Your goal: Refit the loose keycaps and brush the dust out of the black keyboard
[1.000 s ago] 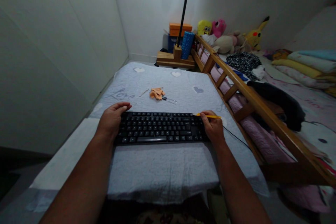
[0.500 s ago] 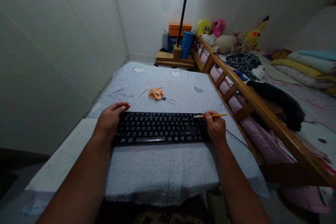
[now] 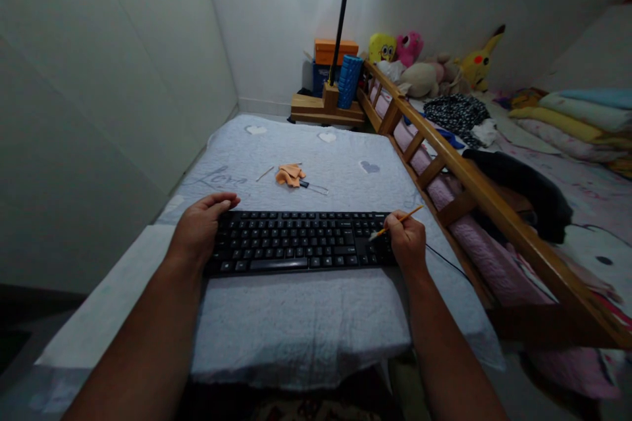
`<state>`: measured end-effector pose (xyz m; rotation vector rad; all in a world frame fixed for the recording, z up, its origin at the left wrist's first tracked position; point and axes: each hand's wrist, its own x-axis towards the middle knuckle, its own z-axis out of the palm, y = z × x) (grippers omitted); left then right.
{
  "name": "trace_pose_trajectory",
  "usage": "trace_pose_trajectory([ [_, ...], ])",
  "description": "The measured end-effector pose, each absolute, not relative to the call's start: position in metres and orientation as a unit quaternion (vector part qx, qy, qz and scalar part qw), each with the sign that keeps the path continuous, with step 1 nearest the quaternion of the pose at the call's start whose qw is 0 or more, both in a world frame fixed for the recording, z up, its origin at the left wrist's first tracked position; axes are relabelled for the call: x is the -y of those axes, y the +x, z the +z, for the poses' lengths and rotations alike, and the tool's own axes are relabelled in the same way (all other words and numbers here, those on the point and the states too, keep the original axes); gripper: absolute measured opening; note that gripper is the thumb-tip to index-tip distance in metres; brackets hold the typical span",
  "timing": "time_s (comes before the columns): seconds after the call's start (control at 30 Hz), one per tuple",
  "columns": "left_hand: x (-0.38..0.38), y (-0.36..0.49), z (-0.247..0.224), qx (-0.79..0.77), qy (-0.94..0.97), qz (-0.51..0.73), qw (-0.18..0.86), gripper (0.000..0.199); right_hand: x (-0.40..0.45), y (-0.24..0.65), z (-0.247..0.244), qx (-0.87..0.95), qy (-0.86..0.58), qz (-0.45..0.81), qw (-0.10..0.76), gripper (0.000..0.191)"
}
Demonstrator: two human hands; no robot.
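Note:
A black keyboard [image 3: 291, 241] lies flat on the cloth-covered table. Its left end is gripped by my left hand [image 3: 200, 227], the thumb towards the top edge. Over the keyboard's right end, my right hand [image 3: 407, 239] is closed around a slim brush with a yellow handle [image 3: 412, 212]. The pale bristle tip points down and left at the keys by the navigation block; whether it touches them I cannot tell. Some number-pad keys are hidden behind the right hand. Past the keyboard lie a crumpled orange cloth [image 3: 290, 175], a wire tool with a black handle [image 3: 315, 187] and a cotton swab [image 3: 265, 173].
A wooden bed rail [image 3: 444, 161] runs along the table's right side, with bedding and plush toys [image 3: 409, 49] beyond. A cable [image 3: 447, 259] trails right from the keyboard. Behind the table stand a lamp pole [image 3: 342, 16], a blue roller [image 3: 349, 82] and an orange box [image 3: 336, 50].
The brush tip has moved down from the keyboard's top row towards its middle, and the handle is now tilted more steeply. My left hand keeps its hold; the view has shifted slightly.

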<state>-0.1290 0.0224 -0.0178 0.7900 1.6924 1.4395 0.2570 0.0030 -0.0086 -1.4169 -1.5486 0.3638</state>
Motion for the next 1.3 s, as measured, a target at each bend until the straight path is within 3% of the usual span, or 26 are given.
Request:
trace_pose_trajectory([
  [0.13,-0.022,-0.127,-0.014,-0.669,0.300,0.558,0.388,0.021,-0.006,0.257,-0.011,0.610,-0.579,0.153,0.520,0.031],
  [0.47,-0.019,-0.124,-0.009,-0.675,0.300,0.556,0.381,0.021,-0.010,0.254,-0.013,0.640,-0.589,0.141,0.473,0.029],
  [0.7,-0.020,-0.126,-0.012,-0.675,0.292,0.558,0.384,0.021,-0.008,0.257,-0.014,0.591,-0.603,0.132,0.519,0.030],
  [1.03,-0.018,-0.124,-0.007,-0.688,0.290,0.541,0.389,0.023,-0.009,0.260,-0.010,0.591,-0.636,0.118,0.482,0.032],
  [1.3,-0.018,-0.125,-0.009,-0.697,0.291,0.531,0.386,0.023,-0.006,0.266,-0.010,0.565,-0.628,0.135,0.518,0.031],
])
